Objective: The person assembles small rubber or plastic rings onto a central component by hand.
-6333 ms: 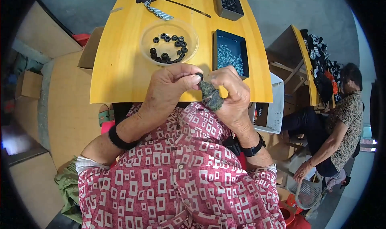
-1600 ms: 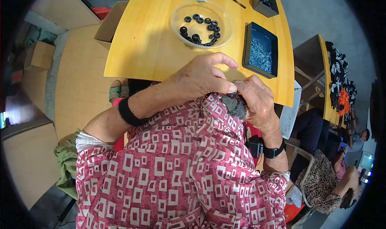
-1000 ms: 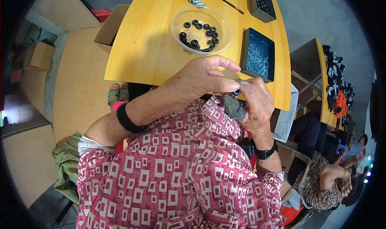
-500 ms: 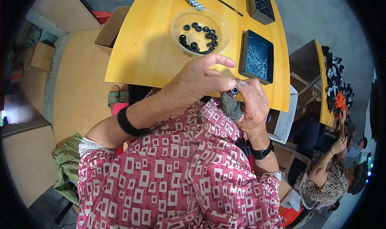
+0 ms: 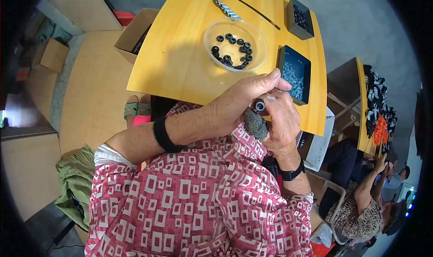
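In the head view, the right hand (image 5: pixel 284 119) is curled closed on a grey-green knit piece (image 5: pixel 255 125), which bulges out on the left side of that grip, below the fingers. A black ring (image 5: pixel 259 105) sits just above the knit piece, at the right fingertips, its round opening facing up. The left hand (image 5: pixel 243 94) arches over from the left, thumb and forefinger reaching above the ring toward the right knuckles; whether its hidden fingers pinch anything, I cannot tell. Both hands are at the near edge of the yellow table (image 5: pixel 171 74), a clear bowl (image 5: pixel 265 45) of black rings beyond them and a dark tray (image 5: pixel 306 88) of small silvery parts just beside
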A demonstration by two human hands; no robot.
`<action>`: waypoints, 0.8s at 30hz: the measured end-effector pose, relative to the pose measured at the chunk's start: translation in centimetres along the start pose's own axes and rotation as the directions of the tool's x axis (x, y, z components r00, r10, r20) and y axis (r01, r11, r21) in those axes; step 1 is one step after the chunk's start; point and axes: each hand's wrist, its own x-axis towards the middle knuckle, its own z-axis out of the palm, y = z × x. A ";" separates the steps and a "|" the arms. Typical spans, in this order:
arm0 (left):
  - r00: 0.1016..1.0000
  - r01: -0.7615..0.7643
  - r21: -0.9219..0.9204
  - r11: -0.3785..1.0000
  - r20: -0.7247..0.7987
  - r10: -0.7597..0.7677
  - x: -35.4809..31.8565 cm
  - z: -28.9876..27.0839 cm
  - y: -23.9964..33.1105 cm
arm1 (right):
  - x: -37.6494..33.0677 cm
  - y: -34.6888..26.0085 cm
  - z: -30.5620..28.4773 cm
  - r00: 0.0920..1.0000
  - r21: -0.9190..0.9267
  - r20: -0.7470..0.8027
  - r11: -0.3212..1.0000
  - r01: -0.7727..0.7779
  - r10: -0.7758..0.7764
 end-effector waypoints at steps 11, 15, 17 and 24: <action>0.996 -0.020 0.078 0.997 0.090 0.013 -0.3 0.8 1.1 | 0.2 0.1 -1.2 0.991 -0.126 0.121 0.989 0.073 -0.058; 0.993 -0.097 -0.024 0.995 0.064 0.098 0.0 1.2 0.5 | 0.1 0.3 -0.7 0.997 -0.043 0.062 0.998 0.051 -0.049; 0.987 -0.137 0.015 0.990 0.086 0.136 0.0 1.4 0.6 | 0.1 0.4 -0.6 0.997 -0.031 0.057 0.998 0.050 -0.048; 0.995 -0.094 -0.074 0.993 0.008 0.095 0.2 2.1 0.5 | -0.1 0.8 -0.6 0.997 0.018 0.068 1.000 0.023 -0.024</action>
